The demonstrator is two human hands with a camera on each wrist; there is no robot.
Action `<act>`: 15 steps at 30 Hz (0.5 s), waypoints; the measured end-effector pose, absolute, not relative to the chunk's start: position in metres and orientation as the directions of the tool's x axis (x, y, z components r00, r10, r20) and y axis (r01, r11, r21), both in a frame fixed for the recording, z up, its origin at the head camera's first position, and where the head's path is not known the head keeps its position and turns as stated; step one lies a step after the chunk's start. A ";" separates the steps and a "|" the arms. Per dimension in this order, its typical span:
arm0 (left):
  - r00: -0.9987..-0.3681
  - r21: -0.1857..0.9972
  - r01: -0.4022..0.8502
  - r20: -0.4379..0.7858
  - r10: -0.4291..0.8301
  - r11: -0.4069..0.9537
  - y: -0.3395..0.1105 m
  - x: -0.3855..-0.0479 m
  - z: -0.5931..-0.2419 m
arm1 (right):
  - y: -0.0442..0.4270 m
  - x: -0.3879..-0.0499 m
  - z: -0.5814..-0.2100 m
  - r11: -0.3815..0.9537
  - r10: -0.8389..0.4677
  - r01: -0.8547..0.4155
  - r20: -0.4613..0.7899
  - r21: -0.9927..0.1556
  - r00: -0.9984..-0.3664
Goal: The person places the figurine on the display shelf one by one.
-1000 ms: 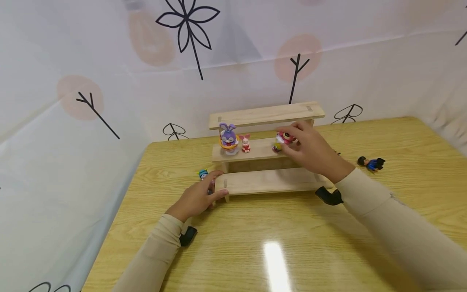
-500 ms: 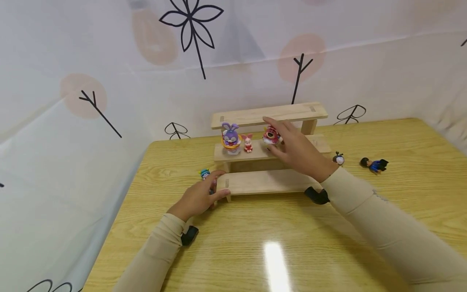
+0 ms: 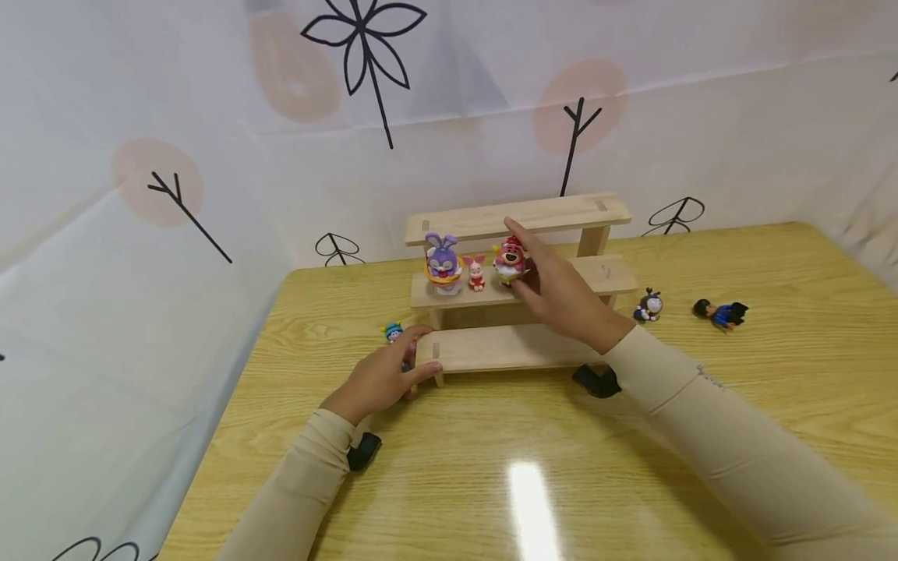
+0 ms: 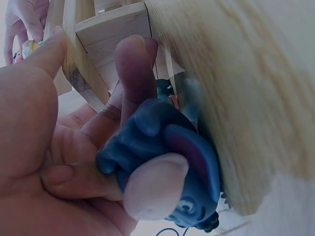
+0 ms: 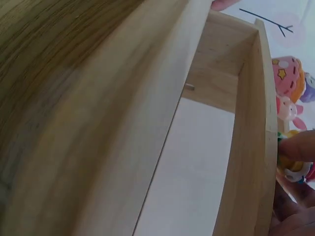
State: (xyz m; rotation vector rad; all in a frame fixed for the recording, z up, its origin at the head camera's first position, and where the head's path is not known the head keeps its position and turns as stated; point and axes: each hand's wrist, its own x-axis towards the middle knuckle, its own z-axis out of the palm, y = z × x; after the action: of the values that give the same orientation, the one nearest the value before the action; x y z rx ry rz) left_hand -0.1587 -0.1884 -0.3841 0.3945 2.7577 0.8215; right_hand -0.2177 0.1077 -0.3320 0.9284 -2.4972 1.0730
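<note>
In the head view, my right hand (image 3: pixel 557 292) holds a pink bear figurine (image 3: pixel 510 261) at the middle board of a wooden stepped display shelf (image 3: pixel 519 348). Just left of the bear stand a piglet figurine (image 3: pixel 476 275) and a purple rabbit figurine (image 3: pixel 443 263). My left hand (image 3: pixel 379 378) grips the left end of the lowest board, thumb at its front. The left wrist view has a blue donkey figurine (image 4: pixel 167 167) against that hand's fingers, beside the wood. Part of the bear is hidden behind the right fingers, also in the right wrist view.
A small blue-hatted figurine (image 3: pixel 394 332) is left of the shelf. To the right are a bee-like figurine (image 3: pixel 648 305) and a dark-haired toy figure (image 3: pixel 721 313) lying down, on the wood-grain table (image 3: pixel 449 483). A patterned cloth (image 3: pixel 463 93) hangs behind.
My right hand has moved left along the middle board with the bear, bringing it near the piglet. The bee-like figurine has come into full view. My left hand stays at the shelf's end.
</note>
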 end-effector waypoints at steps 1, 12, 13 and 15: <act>-0.936 0.562 0.184 -0.149 0.318 0.806 -0.188 -0.159 -0.384 | 0.109 -0.218 -0.332 0.518 -0.446 -0.643 0.464 -0.564 -0.766; -0.935 0.563 0.172 -0.166 0.315 0.808 -0.186 -0.159 -0.383 | 0.137 -0.202 -0.343 0.493 -0.291 -0.643 0.586 -0.586 -0.757; -0.935 0.563 0.171 -0.166 0.313 0.808 -0.186 -0.159 -0.383 | 0.142 -0.200 -0.344 0.499 -0.263 -0.648 0.612 -0.575 -0.746; -0.937 0.561 0.169 -0.164 0.309 0.810 -0.187 -0.158 -0.383 | 0.154 -0.197 -0.347 0.508 -0.217 -0.657 0.655 -0.557 -0.724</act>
State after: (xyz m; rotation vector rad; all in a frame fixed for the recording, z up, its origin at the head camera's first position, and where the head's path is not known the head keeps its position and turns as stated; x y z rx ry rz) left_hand -0.1582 -0.1868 -0.3834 0.3689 2.7492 0.8185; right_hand -0.1972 0.1538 -0.3472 0.7146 -2.2405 1.1364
